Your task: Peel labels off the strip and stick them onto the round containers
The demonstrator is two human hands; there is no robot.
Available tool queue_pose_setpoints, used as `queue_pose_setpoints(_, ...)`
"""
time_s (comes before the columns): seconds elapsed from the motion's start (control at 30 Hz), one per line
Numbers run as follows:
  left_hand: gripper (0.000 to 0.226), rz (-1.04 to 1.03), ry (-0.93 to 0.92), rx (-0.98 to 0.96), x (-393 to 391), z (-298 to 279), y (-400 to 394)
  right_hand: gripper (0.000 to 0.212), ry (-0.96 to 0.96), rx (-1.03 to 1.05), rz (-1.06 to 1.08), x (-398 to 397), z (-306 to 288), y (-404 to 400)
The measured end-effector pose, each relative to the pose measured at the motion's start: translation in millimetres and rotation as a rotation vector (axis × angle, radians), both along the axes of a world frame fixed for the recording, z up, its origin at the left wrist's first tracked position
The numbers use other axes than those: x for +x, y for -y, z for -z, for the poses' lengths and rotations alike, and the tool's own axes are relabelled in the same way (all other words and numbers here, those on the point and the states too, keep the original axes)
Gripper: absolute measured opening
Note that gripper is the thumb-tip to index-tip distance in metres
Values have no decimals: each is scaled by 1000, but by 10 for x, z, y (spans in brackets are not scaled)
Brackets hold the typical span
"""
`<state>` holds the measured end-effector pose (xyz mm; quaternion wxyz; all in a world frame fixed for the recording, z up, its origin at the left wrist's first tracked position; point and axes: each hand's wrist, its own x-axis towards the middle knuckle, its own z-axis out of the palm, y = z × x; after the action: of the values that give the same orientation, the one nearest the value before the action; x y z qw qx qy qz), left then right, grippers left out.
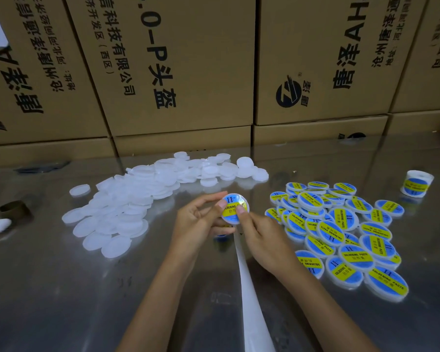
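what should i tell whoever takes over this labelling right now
Left hand holds a container above the table; its thumb lies on the label. Right hand pinches the same container, thumb pressing the label down.
Backing strip trails from the hands toward the near edge.
Done: labelled pile on the right.
Left: unlabelled white pile on the left. Label roll stands far right.
Likely next: put this one on the labelled pile, take a blank.
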<state>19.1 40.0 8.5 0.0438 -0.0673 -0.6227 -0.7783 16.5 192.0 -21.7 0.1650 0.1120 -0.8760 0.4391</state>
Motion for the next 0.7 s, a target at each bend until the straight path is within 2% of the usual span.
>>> queue_pose_setpoints(0.13,30,68,7,-27,-5,9,-55,50,39,-242,-26,-33,-22,2)
queue_pose_setpoints(0.23,31,49,10,-32,6,14,-80,49,80,-405,107,-90,-27,-31)
queue_pose_setpoints(0.33,26,-46,38,-18,6,2,-45,46,225,-761,217,-158,-55,-146)
queue_pose_setpoints(0.5,23,-148,80,-30,-24,16,24,38,372,-1299,205,-204,-115,-402)
queue_pose_setpoints(0.6,23,-205,79,-46,-35,42,44,32,416,-1423,187,-217,-123,-470)
queue_pose_setpoints(0.7,24,-264,85,-15,-58,64,71,28,426,-1457,169,-227,-123,-484)
